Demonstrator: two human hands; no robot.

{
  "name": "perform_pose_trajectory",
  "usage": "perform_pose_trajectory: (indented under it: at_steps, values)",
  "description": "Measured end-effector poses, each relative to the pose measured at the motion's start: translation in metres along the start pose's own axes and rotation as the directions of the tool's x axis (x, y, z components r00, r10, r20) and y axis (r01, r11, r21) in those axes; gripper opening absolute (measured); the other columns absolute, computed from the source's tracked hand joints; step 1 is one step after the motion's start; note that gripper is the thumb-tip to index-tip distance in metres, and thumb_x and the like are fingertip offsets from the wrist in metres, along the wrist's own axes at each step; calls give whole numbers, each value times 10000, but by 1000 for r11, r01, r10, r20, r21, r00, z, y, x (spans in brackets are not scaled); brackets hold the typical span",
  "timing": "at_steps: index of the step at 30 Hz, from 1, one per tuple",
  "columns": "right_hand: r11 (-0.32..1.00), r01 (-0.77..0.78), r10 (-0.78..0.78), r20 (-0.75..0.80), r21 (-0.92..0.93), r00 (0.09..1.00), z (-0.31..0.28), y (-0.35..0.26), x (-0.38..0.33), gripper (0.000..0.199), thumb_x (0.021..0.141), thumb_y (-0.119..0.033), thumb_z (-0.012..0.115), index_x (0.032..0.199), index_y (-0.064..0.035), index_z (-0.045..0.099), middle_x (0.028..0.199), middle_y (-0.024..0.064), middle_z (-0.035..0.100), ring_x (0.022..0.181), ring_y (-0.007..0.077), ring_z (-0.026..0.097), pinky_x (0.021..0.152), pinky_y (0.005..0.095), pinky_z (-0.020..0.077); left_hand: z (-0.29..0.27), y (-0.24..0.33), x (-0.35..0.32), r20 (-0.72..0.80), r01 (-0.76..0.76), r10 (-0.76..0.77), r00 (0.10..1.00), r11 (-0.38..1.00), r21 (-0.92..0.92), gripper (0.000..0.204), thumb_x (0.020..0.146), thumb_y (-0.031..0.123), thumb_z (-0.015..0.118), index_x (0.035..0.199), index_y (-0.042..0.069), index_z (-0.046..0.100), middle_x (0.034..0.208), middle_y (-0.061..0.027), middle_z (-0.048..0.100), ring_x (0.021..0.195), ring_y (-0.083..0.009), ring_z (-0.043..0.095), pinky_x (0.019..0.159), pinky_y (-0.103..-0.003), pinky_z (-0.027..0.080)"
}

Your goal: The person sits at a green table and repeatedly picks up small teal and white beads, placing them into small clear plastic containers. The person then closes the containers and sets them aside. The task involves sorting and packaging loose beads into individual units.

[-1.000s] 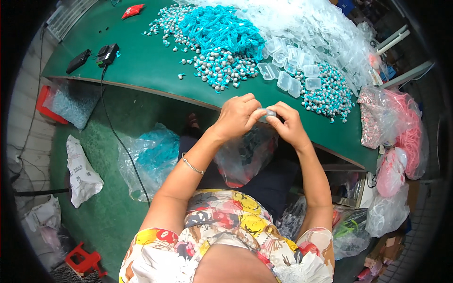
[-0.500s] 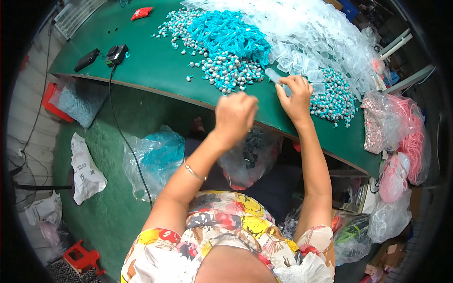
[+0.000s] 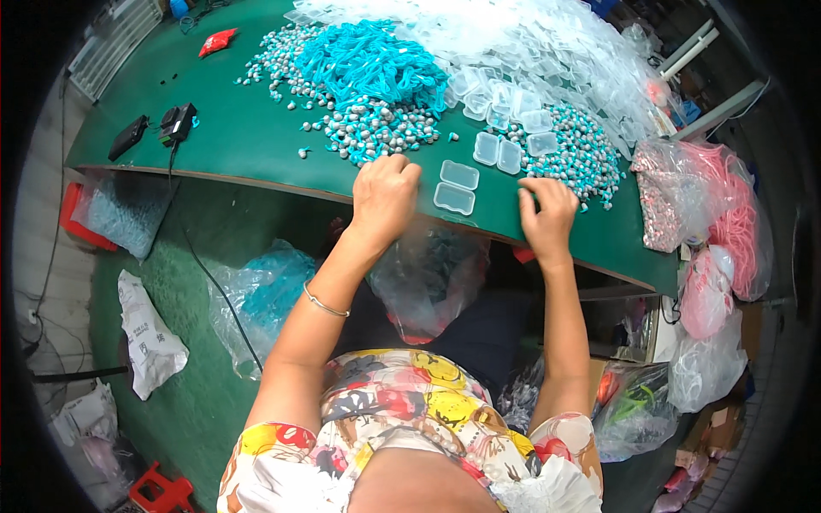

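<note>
My left hand (image 3: 385,195) is closed at the table's front edge, beside a pile of small grey-and-teal plug-shaped pieces (image 3: 372,128); whatever its fingers hold is hidden. To its right, an open clear plastic case (image 3: 455,198) lies flat, two hinged halves spread, nothing visible inside. My right hand (image 3: 549,215) hovers by the near edge of a second pile of such pieces (image 3: 590,162), fingers bent, thumb apart, nothing visible in them. Another opened clear case (image 3: 498,152) rests just beyond, between the hands. Bright teal cords (image 3: 372,64) lie heaped behind the left pile.
A large heap of clear cases (image 3: 530,51) covers the back of the green table (image 3: 239,145). Black devices (image 3: 175,126) with a cable sit at the left. Bags of pink cord (image 3: 731,209) hang at the right edge. Plastic bags (image 3: 428,278) are under the table.
The clear case my right hand was handling now lies opened on the table. My right hand has drawn nearer, and my left hand has shifted left toward the plug-shaped pieces. The view has shifted slightly.
</note>
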State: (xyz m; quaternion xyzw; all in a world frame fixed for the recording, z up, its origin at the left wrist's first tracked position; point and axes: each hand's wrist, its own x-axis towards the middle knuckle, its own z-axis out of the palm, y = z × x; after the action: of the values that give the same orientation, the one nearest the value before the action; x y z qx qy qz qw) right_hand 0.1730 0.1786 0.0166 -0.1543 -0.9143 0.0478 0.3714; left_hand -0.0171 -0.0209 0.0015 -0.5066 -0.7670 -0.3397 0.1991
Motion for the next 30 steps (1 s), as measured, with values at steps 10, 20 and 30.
perform_pose_trajectory:
  at_steps: [10,20,30]
  values:
    - [949,-123,133,17,-289,991,11,14,-2,155,802,-168,749,947,-141,704,891,20,659,888,228,615,850,421,355,-2,1,-4,10,102,-102,995,976,-191,85,795,43,678,873,48,645,851,-119,618,835,-332,621,720,-444,491]
    - [999,-48,49,24,-25,999,3,-19,7,66,826,-106,699,886,-132,687,851,14,657,848,217,619,835,393,365,-1,7,-4,112,236,-209,971,895,-379,154,801,22,692,952,36,665,878,-112,662,715,-283,637,665,-381,513]
    - [983,174,-182,293,54,939,17,-72,28,70,802,-105,705,862,-129,679,838,14,618,850,230,594,846,433,360,7,24,4,113,122,-85,990,918,-377,125,768,76,723,885,64,681,877,-98,622,885,-308,613,757,-414,499]
